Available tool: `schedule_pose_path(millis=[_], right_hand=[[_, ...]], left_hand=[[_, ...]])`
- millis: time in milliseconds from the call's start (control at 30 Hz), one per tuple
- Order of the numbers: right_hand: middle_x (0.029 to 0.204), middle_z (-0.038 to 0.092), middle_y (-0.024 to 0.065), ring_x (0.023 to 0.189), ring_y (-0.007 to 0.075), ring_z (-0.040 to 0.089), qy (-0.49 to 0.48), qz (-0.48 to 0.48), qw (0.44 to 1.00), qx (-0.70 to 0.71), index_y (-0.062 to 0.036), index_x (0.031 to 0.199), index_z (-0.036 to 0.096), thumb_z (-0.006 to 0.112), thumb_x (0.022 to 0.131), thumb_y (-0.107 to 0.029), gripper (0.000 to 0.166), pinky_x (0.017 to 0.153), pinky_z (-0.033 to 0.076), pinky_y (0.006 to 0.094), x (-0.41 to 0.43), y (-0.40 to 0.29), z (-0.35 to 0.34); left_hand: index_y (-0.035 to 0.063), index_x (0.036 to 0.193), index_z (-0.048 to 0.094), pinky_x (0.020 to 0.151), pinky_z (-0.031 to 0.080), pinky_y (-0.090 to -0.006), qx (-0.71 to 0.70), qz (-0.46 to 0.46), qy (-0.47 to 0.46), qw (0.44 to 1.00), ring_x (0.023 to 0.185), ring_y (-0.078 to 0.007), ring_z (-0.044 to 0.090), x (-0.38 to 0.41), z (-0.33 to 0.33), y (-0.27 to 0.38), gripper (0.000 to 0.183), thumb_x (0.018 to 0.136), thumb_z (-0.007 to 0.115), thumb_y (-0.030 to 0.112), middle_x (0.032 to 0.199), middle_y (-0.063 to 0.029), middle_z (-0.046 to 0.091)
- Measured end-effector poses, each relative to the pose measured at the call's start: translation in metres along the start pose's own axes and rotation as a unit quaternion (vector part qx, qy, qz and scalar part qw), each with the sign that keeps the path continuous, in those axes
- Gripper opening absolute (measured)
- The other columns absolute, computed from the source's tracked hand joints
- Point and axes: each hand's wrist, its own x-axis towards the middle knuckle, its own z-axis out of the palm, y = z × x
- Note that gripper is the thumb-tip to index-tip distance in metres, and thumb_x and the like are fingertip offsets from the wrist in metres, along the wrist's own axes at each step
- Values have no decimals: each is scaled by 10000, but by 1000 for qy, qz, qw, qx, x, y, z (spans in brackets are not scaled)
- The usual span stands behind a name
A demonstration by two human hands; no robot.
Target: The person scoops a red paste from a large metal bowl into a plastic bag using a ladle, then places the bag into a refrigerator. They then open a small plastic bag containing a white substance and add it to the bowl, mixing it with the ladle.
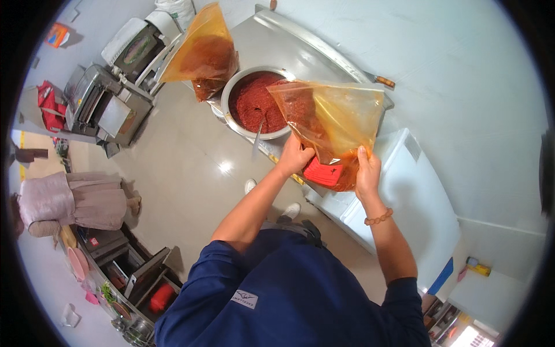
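Observation:
My left hand [295,157] grips the lower left part of a translucent amber plastic bag [347,112]. On its right edge, my right hand [368,173] pinches the film with the thumb in front. The bag holds some red paste, and a red label [323,172] with writing shows near its bottom. Just beyond stands a wide metal pot [226,106] full of coarse red chili-like paste [256,97], partly hidden by the bag. A metal utensil handle [259,135] leans out over the pot's near rim. To its left is a second amber bag [206,54], also containing red paste.
Pot and second bag rest on a stainless steel table [277,39]. A knife [383,81] lies by its right end. On my right is a white chest freezer [412,212]. Machines [108,108] stand at the left; a person [73,201] is near a cluttered counter [125,260].

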Motion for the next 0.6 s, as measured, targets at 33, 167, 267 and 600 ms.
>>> schedule_pose_path(millis=[33, 167, 267, 600], right_hand=[[1038, 667, 41, 941, 122, 579, 8, -13, 1000, 24, 31, 1114, 666, 526, 1087, -194, 266, 874, 477, 316, -4, 6, -7], [1104, 685, 69, 991, 132, 614, 62, -52, 980, 183, 48, 1177, 654, 533, 1085, -190, 283, 907, 493, 305, -11, 33, -29], [1224, 663, 105, 1141, 200, 614, 102, -58, 963, 243, 28, 1251, 607, 515, 1093, -239, 323, 1013, 486, 380, -25, 28, -49], [1199, 667, 80, 1104, 193, 622, 261, -136, 882, 367, -11, 1210, 636, 566, 1066, -219, 262, 987, 496, 381, -57, 41, -192]], left_hand=[[-6, 1302, 537, 978, 486, -379, 23, 7, -11, 1000, 1119, -290, 619, 1, 3, 8, 507, 812, 628, 85, 1216, -163, 639], [6, 1241, 572, 944, 497, -469, 67, 39, -84, 993, 1080, -454, 613, 3, 22, 32, 488, 770, 608, 127, 1147, -268, 638], [-10, 1190, 600, 872, 528, -422, 105, 47, -92, 989, 998, -360, 648, -3, 47, 54, 420, 780, 607, 84, 1097, -217, 659], [9, 1289, 506, 914, 504, -477, 62, 5, -287, 956, 1029, -425, 633, -10, 198, 75, 545, 757, 620, 36, 1123, -241, 642]])
